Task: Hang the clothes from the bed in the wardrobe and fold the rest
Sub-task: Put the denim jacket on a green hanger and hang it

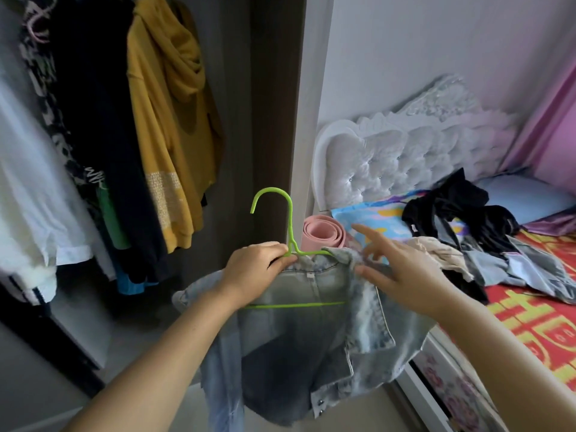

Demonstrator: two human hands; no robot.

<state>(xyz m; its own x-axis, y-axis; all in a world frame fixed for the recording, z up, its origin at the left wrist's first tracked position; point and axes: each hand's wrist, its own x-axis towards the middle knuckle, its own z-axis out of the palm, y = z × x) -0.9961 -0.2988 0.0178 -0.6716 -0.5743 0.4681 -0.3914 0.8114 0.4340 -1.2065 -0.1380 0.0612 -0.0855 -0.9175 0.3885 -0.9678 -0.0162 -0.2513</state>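
head view: left hand (255, 263) grips the green hanger (290, 226) inside the denim jacket (299, 332) (right hand (402, 272) spread-fingered, touching its shoulder), likely next hooking it in the wardrobe (93, 120).

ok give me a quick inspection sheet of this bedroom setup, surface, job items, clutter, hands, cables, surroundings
surface: bed with red and yellow patterned cover, partly strewn with clothes
job's things: denim jacket draped on green hanger, held in the air; pile of clothes on the bed; wardrobe open with garments hung, yellow hoodie among them
clutter: rolled pink mat between wardrobe and bed; blue pillow
hands: left hand grips the hanger at its neck; right hand fingers spread, at the jacket's shoulder
cables: nothing seen
surroundings: white tufted headboard, pink curtain
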